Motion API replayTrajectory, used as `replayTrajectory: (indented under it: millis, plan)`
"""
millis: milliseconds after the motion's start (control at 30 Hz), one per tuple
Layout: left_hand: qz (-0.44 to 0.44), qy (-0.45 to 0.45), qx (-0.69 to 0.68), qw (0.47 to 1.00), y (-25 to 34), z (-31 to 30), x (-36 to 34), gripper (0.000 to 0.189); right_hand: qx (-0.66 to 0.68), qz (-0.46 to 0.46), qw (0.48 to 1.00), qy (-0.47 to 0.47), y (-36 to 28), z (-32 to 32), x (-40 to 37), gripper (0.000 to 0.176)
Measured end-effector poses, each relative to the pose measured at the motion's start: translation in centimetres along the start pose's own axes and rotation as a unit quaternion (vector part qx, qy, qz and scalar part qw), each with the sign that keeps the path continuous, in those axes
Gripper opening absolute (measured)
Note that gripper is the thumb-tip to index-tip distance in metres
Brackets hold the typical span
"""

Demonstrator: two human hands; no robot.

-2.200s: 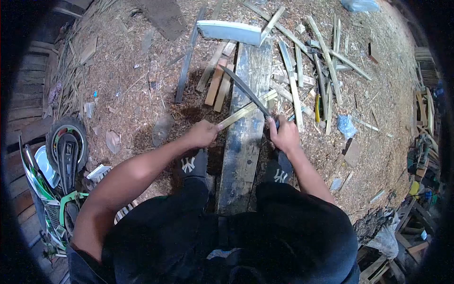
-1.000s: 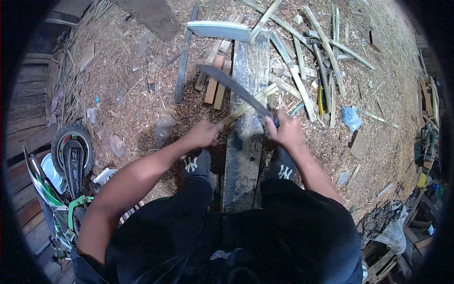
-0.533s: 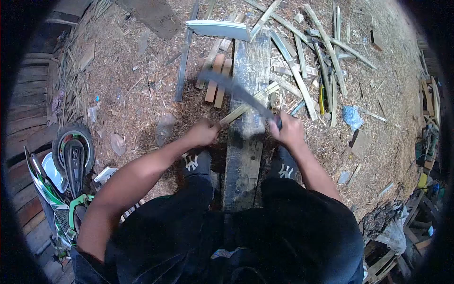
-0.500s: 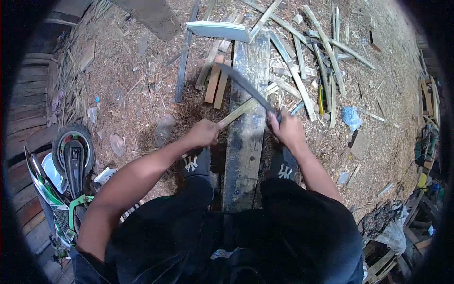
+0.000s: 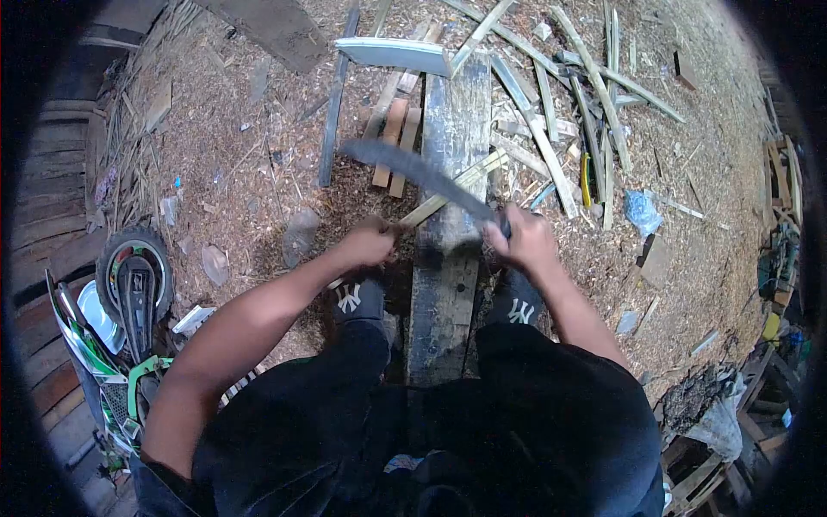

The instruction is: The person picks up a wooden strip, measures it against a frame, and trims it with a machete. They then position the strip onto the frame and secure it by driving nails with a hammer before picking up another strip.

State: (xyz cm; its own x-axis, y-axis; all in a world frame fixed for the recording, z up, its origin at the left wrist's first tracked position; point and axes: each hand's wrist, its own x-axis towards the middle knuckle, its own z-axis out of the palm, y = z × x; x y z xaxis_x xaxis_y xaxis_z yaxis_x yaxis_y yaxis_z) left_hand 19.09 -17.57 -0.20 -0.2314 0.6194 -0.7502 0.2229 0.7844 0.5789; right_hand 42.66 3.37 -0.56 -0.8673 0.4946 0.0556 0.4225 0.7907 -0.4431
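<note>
Probably for support, the left hand (image 5: pixel 370 243) clutches a stick (image 5: pixel 487 168) across the beam (image 5: pixel 445 297); the right hand (image 5: pixel 529 241) grips a knife (image 5: pixel 403 164) above it.

Blue crumpled plastic (image 5: pixel 642 214); yellow-handled tool (image 5: pixel 587 180); black shorts, perhaps plain (image 5: pixel 560 405).

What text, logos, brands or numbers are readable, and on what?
"NY": pale interlocking monogram, left footwear
"NY": same monogram, right footwear
Coloured patch on the black clothing: too small to read.
Green-and-white bike: coloured markings, too small to read.
No numbers or signs legible.
</note>
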Motion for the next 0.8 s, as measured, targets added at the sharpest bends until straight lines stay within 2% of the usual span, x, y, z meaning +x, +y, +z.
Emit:
replayTrajectory:
  millis: [33,100,167,233,300,367,433,467,500,567,600,633,667,700,733,800]
  plan:
    - [0.007,0.004,0.003,1.0,0.0,-0.2,0.1,0.063,0.05,-0.056,0.997,-0.016,0.1,-0.1,-0.1,0.046]
    - [0.014,0.008,0.004,1.0,0.2,-0.1,-0.3,0.063,0.049,-0.079,0.996,0.006,0.8,0.8,-0.1,0.047]
    - [0.007,0.015,0.004,1.0,1.2,0.1,-0.6,0.064,-0.058,0.058,0.997,0.013,2.1,2.1,0.7,0.047]
    - [0.009,0.008,0.014,1.0,1.7,-0.3,-0.7,0.064,-0.078,0.066,0.995,-0.009,1.5,0.8,1.1,0.045]
    - [0.006,0.019,0.063,0.998,1.7,-0.4,-0.7,0.063,0.068,-0.003,0.997,0.023,0.9,0.1,0.4,0.034]
    - [0.013,0.018,0.057,0.998,1.6,-0.5,-0.7,0.063,0.061,-0.036,0.997,0.025,0.7,0.3,0.0,0.033]
    - [0.024,0.018,0.051,0.998,1.0,-0.1,-0.3,0.064,0.036,0.014,0.999,0.035,1.5,1.6,0.3,0.045]
    - [0.013,0.016,0.041,0.999,0.6,0.1,0.3,0.064,-0.04,0.087,0.995,-0.023,2.1,1.9,0.7,0.045]
    - [0.0,0.011,0.034,0.999,0.3,0.2,0.5,0.064,-0.04,0.088,0.995,-0.019,1.8,1.1,0.9,0.045]
    - [0.001,0.007,0.025,1.0,1.1,0.0,-0.1,0.063,-0.022,0.08,0.996,-0.016,0.6,-0.6,1.1,0.045]
    - [-0.001,0.022,0.066,0.998,1.4,0.0,-0.1,0.063,0.049,0.009,0.998,0.034,0.8,-0.3,0.4,0.035]
    - [-0.001,0.038,0.107,0.994,1.7,-0.1,-0.3,0.062,0.051,0.011,0.998,0.032,1.0,0.3,0.1,0.035]
    - [-0.03,-0.017,-0.009,0.999,1.9,-0.7,-0.8,0.061,0.065,-0.016,0.996,0.051,1.3,0.9,0.0,0.036]
    - [-0.03,-0.018,-0.01,0.999,1.3,-0.4,-0.6,0.061,0.078,-0.042,0.994,0.07,1.4,1.1,-0.1,0.036]
    - [-0.015,-0.006,0.009,1.0,0.9,0.0,0.1,0.062,-0.007,0.147,0.986,-0.072,1.2,1.2,1.1,0.038]
    - [0.012,-0.001,0.033,0.999,0.4,0.2,0.8,0.062,-0.006,0.135,0.989,-0.058,1.6,0.3,1.4,0.04]
